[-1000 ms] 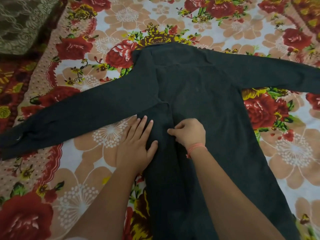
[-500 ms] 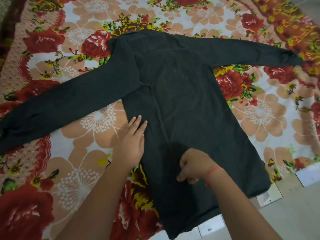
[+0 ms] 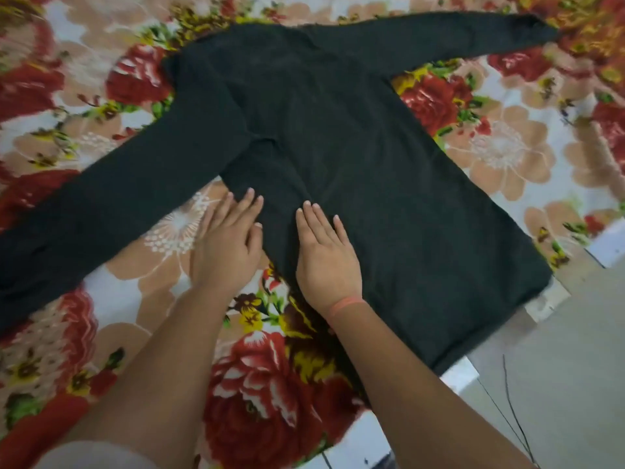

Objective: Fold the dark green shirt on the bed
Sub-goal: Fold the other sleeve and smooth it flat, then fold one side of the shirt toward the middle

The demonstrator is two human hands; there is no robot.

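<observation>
1. Viewing dark green shirt (image 3: 338,147) lying spread flat on bed (image 3: 507,157), body running diag. from far middle twd near edge, hem reaching that near edge at its right end.
2. Noting one long sleeve (image 3: 101,211) stretching twd bed's left edge & running out of frame there. Other sleeve (image 3: 439,38) stretching twd far right corner, cuff lying on the floral sheet.
3. Resting left hand (image 3: 226,242) palm-down at shirt's left side edge, just below the armpit. Showing its fingers (image 3: 245,204) straight & slightly apart, tips touching the cloth, heel of palm lying on bare sheet, clamping nothing.
4. Pressing right hand (image 3: 326,255) flat on shirt body, just beside left hand w/ a narrow strip of cloth btwn them. Showing its fingers straight & close together, thumb lying alongside, gripping nothing.
5. Showing a soft ridge (image 3: 280,157) in the cloth, running from armpit area down twd right-hand fingertips.
6. Wearing a thin orange band (image 3: 345,303) round the right wrist.
7. Glimpsing pale floor (image 3: 558,384) past bed's near edge, w/ a thin dark wire (image 3: 510,411) lying on it.
8. Blurring at frame edges, so cuff details not readable.
</observation>
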